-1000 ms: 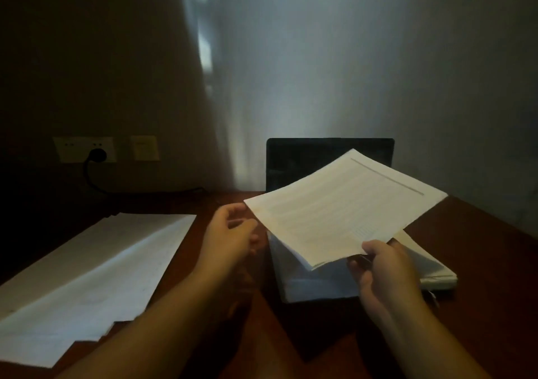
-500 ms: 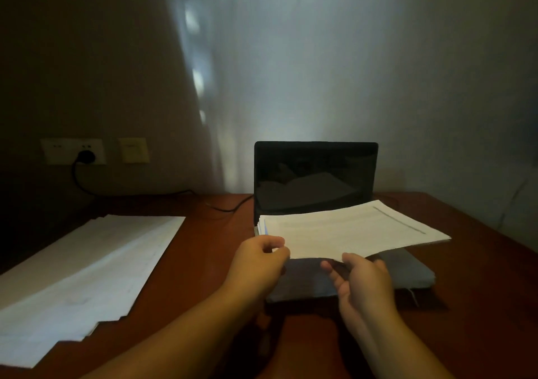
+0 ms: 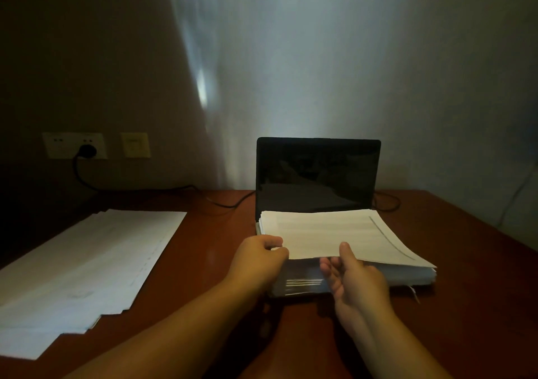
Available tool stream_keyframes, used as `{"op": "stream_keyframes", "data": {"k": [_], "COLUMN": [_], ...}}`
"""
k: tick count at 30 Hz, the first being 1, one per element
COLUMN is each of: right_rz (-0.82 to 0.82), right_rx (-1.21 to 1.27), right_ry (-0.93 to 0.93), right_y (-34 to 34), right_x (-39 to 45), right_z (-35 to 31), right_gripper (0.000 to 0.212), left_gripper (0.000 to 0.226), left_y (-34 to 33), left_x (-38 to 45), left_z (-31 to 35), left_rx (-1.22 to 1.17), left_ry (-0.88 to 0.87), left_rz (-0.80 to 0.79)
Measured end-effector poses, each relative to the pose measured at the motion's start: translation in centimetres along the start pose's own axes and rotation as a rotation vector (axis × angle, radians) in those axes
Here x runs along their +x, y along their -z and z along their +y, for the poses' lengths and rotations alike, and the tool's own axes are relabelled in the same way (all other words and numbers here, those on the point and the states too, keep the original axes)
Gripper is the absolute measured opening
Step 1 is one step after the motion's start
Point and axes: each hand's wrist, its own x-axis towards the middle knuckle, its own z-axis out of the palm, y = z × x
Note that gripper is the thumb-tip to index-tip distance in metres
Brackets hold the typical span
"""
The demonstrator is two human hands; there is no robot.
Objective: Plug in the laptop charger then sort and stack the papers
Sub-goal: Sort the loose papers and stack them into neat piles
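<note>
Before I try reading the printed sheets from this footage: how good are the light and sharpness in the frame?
Head view: dim room, with one pale light patch on the wall behind the dark laptop; the left side falls into shadow; text on the top sheet is too faint to read; the stack's near edge looks smeared.

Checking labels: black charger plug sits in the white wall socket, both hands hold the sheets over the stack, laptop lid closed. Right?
Not quite: the head view shows the black laptop open, its dark screen upright. The black charger plug is in the white wall socket, and the left hand and right hand hold the white paper sheets.
</note>
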Motion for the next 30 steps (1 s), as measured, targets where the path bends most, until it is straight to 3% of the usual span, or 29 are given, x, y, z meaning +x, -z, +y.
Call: {"op": "stream_keyframes", "data": {"k": [11,17,22,30], "right_rz": [-0.021,-0.109,-0.268,-0.579], "right_rx": [-0.144,-0.278,-0.380,-0.479], "right_ry": [0.153,0.264,0.280,0.094], "right_y": [-0.8,-2.2,-5.3,-11.9], "right_x": [-1.9,-2.3,-3.1,-3.7], "right_z": [1.3,2.1,3.6,7.8], "right_gripper": [0.008,0.003,0.004,0.011], "left_gripper": [0.034,0.029,0.029,0.039], "left_y": [0.5,3.2,7.5,14.2], "left_x": [0.1,-0.1,0.2,-0.2], "left_z": [-0.5,-1.5,-2.9,-5.1], "left_rx": [0.172,0.322,0.429,0.487], "left_ry": [-0.015,-0.095,-0.065,0.012], "left_rz": [-0.025,0.091,0.212,0.386]}}
